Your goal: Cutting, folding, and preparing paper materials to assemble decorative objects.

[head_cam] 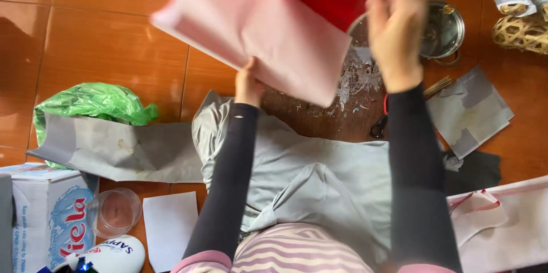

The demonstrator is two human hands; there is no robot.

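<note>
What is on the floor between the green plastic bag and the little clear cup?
A long grey paper sheet lies between the green bag and the clear cup, seen from the head camera.

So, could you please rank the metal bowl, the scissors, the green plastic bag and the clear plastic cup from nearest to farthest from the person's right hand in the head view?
From the right hand:
1. Metal bowl, just to its right, partly hidden behind it.
2. Scissors, below it, beside the forearm.
3. Green plastic bag, far to the left.
4. Clear plastic cup, lower left corner, farthest.
</note>
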